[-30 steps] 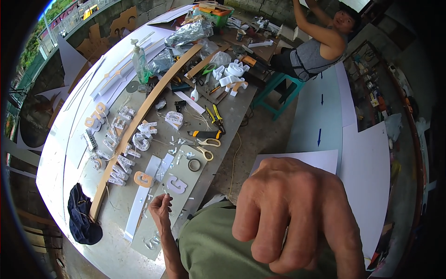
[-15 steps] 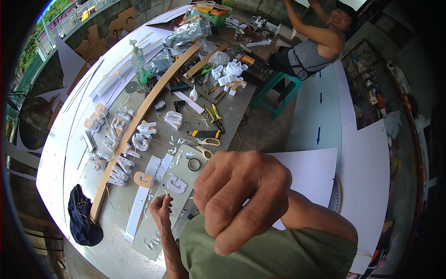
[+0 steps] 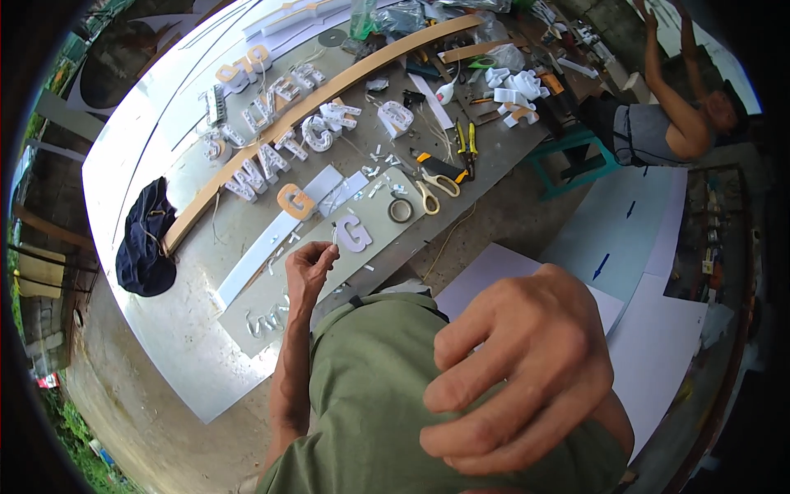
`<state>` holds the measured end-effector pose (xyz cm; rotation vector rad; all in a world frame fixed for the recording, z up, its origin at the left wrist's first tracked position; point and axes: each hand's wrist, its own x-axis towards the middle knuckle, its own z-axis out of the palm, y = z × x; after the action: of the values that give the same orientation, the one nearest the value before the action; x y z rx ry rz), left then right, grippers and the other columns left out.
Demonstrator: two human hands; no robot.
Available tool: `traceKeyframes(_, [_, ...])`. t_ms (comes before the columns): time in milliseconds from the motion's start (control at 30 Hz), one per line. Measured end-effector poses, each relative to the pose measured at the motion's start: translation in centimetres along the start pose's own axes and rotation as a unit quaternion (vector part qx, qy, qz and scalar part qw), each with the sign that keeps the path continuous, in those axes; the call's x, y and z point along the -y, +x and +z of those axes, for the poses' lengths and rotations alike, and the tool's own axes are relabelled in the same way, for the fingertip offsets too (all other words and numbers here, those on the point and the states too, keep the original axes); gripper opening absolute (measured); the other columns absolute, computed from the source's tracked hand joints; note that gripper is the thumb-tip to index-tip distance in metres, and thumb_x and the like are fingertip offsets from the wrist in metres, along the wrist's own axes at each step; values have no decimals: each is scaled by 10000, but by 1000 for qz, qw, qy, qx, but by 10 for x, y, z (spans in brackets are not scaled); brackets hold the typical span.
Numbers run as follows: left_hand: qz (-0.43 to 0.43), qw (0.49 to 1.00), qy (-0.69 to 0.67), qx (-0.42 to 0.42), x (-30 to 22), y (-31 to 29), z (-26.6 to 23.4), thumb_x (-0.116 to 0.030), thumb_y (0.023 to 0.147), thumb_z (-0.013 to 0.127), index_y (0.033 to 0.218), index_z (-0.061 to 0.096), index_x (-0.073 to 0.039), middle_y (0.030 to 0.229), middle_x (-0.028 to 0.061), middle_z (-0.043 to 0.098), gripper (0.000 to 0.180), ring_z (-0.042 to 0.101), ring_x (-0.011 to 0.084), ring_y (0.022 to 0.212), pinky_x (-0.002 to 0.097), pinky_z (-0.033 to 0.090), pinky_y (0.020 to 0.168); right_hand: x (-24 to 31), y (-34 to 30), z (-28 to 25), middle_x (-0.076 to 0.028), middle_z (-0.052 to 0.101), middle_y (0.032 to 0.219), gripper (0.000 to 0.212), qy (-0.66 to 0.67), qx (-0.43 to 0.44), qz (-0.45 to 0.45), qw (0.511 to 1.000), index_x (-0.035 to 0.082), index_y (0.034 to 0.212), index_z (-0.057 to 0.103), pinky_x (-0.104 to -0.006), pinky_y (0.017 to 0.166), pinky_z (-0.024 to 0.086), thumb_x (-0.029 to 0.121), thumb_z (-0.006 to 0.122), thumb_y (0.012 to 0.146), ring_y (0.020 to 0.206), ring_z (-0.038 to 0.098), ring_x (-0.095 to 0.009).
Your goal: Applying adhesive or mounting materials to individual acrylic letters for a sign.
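Observation:
My left hand [image 3: 309,270] is over the grey board [image 3: 383,198], thumb and fingertips pinched together beside a flat white letter-shaped cutout [image 3: 354,235]. Something thin shows at its fingertips, too small to name. Close to the camera, in front of my green shirt, my right hand [image 3: 527,370] hangs with its fingers loosely curled and apart; nothing shows in it. Just beyond the cutout lies a letter [image 3: 296,202] with a tan face, on a long white strip [image 3: 259,257]. A roll of tape [image 3: 400,210] and scissors [image 3: 436,188] are to the right.
A long tan strip [image 3: 329,86] crosses the table between rows of white letters [image 3: 271,156]. Yellow-handled pliers [image 3: 466,140] and a utility knife [image 3: 440,167] lie at the right. A dark cap [image 3: 146,239] sits at the left. A person [image 3: 666,123] is by a teal stool [image 3: 580,160].
The view has tilted and shifted, so the table sits higher. My right hand has moved down and right and its fist has loosened. My left hand stays pinched beside the white cutout.

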<state>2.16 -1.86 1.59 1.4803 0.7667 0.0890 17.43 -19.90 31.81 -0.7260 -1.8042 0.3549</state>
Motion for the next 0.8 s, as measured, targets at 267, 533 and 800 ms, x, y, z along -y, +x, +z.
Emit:
traceKeyframes(267, [130, 969, 201, -52, -4, -8, 2, -127, 902, 762, 951, 772, 28, 813, 134, 758, 163, 704, 173, 672, 300, 545, 646, -132, -125, 22, -113, 711, 1098, 289, -122, -104, 422, 892, 50, 1136, 724, -349, 752, 572, -64, 627, 889, 932, 715, -257])
traceKeyframes(533, [267, 887, 375, -49, 0, -10, 2, -155, 868, 768, 932, 771, -49, 863, 151, 742, 124, 713, 337, 762, 418, 558, 697, -205, -209, 94, -116, 662, 1290, 427, -133, 52, 424, 895, 80, 1321, 617, -448, 961, 546, -5, 541, 910, 1132, 658, -342])
traceKeyframes(800, [241, 909, 334, -58, 11, -4, 5, -148, 882, 759, 950, 776, -45, 884, 150, 750, 124, 725, 326, 763, 407, 565, 702, -200, -218, 86, -106, 737, 1044, 239, -112, 10, 497, 860, 52, 1141, 718, -394, 846, 549, 178, 687, 941, 933, 711, -296])
